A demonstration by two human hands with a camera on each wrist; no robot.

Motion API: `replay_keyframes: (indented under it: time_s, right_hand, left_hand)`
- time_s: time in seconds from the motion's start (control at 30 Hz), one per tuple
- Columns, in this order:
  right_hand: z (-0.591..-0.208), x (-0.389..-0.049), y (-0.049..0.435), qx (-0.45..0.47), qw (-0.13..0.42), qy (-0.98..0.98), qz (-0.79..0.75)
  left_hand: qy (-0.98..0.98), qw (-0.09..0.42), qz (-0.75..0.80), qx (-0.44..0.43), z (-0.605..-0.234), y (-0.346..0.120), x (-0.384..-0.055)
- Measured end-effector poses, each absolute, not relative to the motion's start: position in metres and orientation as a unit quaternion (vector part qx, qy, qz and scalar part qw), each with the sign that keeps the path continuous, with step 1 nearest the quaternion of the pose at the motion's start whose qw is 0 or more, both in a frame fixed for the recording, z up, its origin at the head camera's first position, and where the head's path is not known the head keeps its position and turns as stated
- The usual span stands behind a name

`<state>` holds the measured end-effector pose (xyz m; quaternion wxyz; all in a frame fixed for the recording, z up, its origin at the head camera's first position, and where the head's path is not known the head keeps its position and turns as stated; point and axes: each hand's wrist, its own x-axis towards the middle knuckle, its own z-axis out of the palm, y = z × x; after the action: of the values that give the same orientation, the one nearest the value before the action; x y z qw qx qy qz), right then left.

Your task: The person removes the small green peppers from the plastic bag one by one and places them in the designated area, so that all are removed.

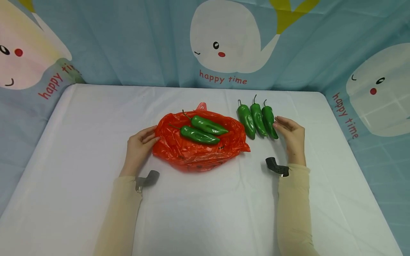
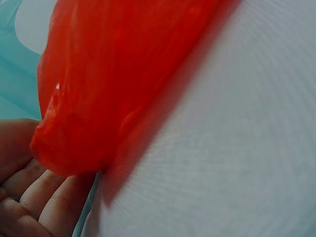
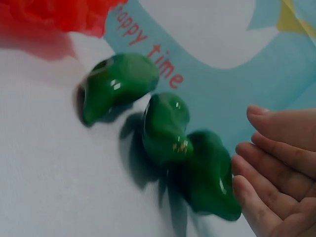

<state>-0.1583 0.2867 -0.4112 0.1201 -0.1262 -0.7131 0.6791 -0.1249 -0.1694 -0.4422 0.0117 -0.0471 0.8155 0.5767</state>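
A crumpled red plastic bag (image 1: 192, 156) lies on the white table, with two green peppers (image 1: 200, 135) on top of it. My left hand (image 1: 139, 145) is at the bag's left side, its fingertips at the edge. In the left wrist view the red plastic (image 2: 98, 98) covers the tips of those fingers (image 2: 52, 197). To the right of the bag, three more green peppers (image 1: 257, 119) lie side by side, stems pointing away. Beside the rightmost one (image 3: 210, 177) is my right hand (image 1: 291, 138), fingers extended and fingertips touching or nearly touching it.
A white cloth covers the table (image 1: 205, 213). Blue curtains (image 1: 134, 42) printed with whales hang along the back and both sides. Each wrist carries a small black camera mount (image 1: 277, 167).
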Motion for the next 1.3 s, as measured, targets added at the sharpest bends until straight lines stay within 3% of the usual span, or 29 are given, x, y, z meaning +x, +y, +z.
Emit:
replay_keyframes:
  time_s: [0.7, 1.3]
  right_hand:
    - [-0.396, -0.157, 0.249, -0.023, 0.113, -0.695, 0.71]
    - [-0.387, -0.151, 0.208, 0.036, 0.05, -0.72, 0.691]
  left_hand:
    - [0.81, 0.008, 0.585, -0.042, -0.443, -0.169, -0.125]
    - [0.81, 0.015, 0.584, -0.049, -0.441, -0.169, -0.124]
